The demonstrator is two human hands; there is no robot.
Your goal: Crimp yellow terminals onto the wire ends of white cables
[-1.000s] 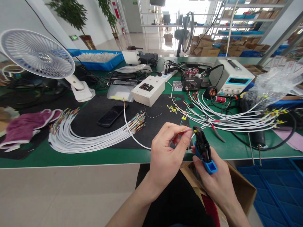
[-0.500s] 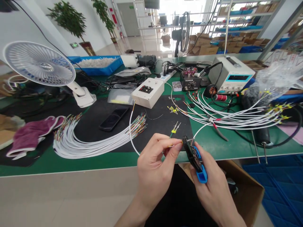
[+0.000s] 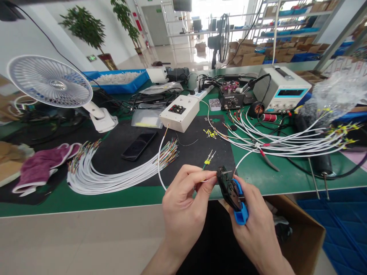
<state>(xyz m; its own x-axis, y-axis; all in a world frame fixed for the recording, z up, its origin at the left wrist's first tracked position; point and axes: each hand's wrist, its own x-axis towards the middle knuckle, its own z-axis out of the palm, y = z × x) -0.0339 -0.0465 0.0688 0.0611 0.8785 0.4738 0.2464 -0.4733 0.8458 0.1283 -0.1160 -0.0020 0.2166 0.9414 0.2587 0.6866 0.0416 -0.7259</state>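
My right hand (image 3: 254, 217) is wrapped round the blue handles of a crimping tool (image 3: 229, 191), whose black jaws point up and away. Close at the left of those jaws, my left hand (image 3: 187, 202) pinches a thin wire, largely hidden by the fingers. A metal terminal pin (image 3: 227, 172) pokes out at the right side of the jaws. Beyond my left fingertips, yellow connectors with metal pins (image 3: 208, 158) stand on a green wire. A white cable (image 3: 159, 164) runs from behind my left hand up to a cream control box (image 3: 180, 113).
A bundle of white cables (image 3: 120, 179) curves across the black mat, beside a phone (image 3: 139, 145). Loose yellow connectors (image 3: 210, 133) lie farther back. More cables (image 3: 286, 147) with yellow ends spread rightward, near cutters (image 3: 269, 162). A white fan (image 3: 54, 84) and a power supply (image 3: 283, 91) stand behind.
Both hands and the crimping tool have shifted slightly left. The tool's jaws have turned a little, showing more of their face, and the pin at their right side shows more plainly.
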